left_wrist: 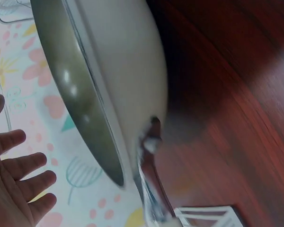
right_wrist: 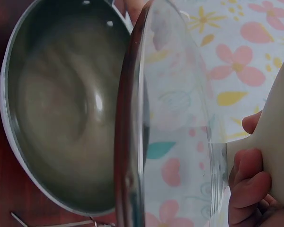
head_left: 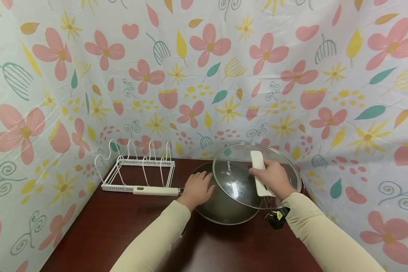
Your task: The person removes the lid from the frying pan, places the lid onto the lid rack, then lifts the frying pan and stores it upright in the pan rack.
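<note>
The glass lid (head_left: pixel 238 179) hangs tilted over the right side of the pan (head_left: pixel 224 209), its far edge near the floral curtain (head_left: pixel 207 75); whether its rim touches the pan is hard to tell. The right hand's (head_left: pixel 276 178) grip is closed around the lid's cream handle (head_left: pixel 257 160). The left hand (head_left: pixel 198 189) is at the pan's left rim, its grip wide, fingers spread and holding nothing. The pan handle (head_left: pixel 156 191) points left, crossing in front of the white rack (head_left: pixel 146 163), whose back lies close to the curtain. Dark worktop (head_left: pixel 119 223) stretches in front of both. The left forearm hides some worktop, the lid covers the pan's right rim, and a black object (head_left: pixel 276 222) below the right cuff is hard to make out.
</note>
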Tool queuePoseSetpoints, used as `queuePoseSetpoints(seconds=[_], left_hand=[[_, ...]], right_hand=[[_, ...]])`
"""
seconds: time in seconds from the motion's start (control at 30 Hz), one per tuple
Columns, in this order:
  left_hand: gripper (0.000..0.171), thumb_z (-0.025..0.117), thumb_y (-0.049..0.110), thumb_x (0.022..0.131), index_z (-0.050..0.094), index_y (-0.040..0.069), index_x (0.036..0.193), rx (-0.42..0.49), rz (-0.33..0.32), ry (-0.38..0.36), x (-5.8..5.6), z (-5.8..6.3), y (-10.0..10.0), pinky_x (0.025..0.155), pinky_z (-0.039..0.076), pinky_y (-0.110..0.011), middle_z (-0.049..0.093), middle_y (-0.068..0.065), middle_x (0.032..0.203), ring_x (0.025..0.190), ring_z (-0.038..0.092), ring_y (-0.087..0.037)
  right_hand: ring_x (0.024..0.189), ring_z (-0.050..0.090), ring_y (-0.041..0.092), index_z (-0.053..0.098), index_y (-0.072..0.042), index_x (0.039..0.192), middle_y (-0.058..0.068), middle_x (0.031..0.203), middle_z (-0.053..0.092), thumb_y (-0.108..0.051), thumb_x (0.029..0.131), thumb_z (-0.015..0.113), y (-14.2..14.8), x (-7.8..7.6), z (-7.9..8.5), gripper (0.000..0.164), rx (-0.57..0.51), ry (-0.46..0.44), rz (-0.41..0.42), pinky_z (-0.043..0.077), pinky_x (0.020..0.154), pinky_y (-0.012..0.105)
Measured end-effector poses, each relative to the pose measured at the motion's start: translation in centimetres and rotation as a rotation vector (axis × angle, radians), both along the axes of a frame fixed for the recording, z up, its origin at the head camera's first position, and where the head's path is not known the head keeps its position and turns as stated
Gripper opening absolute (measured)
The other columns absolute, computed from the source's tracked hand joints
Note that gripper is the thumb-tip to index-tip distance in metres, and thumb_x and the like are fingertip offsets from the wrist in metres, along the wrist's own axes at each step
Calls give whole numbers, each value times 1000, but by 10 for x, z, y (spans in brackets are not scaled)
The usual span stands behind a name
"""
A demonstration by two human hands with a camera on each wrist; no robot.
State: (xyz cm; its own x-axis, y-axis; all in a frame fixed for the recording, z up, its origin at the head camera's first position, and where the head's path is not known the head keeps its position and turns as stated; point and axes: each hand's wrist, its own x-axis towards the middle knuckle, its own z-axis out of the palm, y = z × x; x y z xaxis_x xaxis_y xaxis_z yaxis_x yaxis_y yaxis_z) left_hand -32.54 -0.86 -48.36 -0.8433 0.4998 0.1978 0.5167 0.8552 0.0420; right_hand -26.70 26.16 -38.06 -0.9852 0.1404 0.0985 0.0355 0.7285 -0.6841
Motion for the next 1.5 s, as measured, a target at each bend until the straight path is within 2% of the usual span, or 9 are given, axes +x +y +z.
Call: queuePoseSetpoints(seconds=[0.3,0.43,0.63,0.9,1.1,1.3,1.4,1.5], left_hand=[[53,42,50,106,48,20,150,-21,-10,-1,4,-7,30,115,35,-45,49,-7,151,139,46,-28],[52,44,49,105,50,20,148,-6,-35,12,5,-9,46,114,36,-45,51,-7,150,138,47,-29],[50,47,49,103,52,22,146,-3,-96,64,9,-11,77,113,38,-44,52,-6,149,137,49,-28],[53,43,51,104,50,24,149,-34,-128,47,17,-12,108,115,36,-42,49,-3,152,139,47,-25],[55,40,52,105,45,27,153,-43,-172,51,21,-14,126,115,36,-40,45,-2,155,142,44,-22],[57,39,52,105,36,31,158,-55,-218,19,29,-4,144,118,31,-37,36,0,161,147,36,-20],[56,38,53,105,32,35,159,-88,-243,6,33,3,154,119,29,-35,32,3,163,148,34,-18],[53,37,53,106,36,37,157,-122,-265,2,36,9,164,119,28,-33,25,6,166,149,31,-16]], right_hand=[[64,65,18,61,0,129,14,88,70,-35,90,72,24,5,5,54,-9,26,-12,55,59,33],[58,64,18,62,2,121,13,79,69,-33,89,73,36,6,8,48,-13,33,-21,55,55,34],[57,63,19,62,4,116,12,77,67,-33,90,71,55,13,17,46,65,46,-27,53,53,35],[58,63,20,59,4,121,14,78,67,-37,90,71,74,13,26,53,107,40,-38,54,53,35],[58,61,21,60,6,122,14,78,66,-37,89,71,85,14,34,56,177,64,-58,52,53,34],[59,60,21,61,5,117,15,80,66,-35,88,71,93,18,39,51,196,73,-67,51,53,35],[58,61,21,61,5,117,14,78,66,-35,89,71,98,18,40,50,199,78,-73,51,52,35],[58,61,21,60,6,122,14,78,67,-37,89,71,101,19,42,55,213,81,-80,51,51,35]])
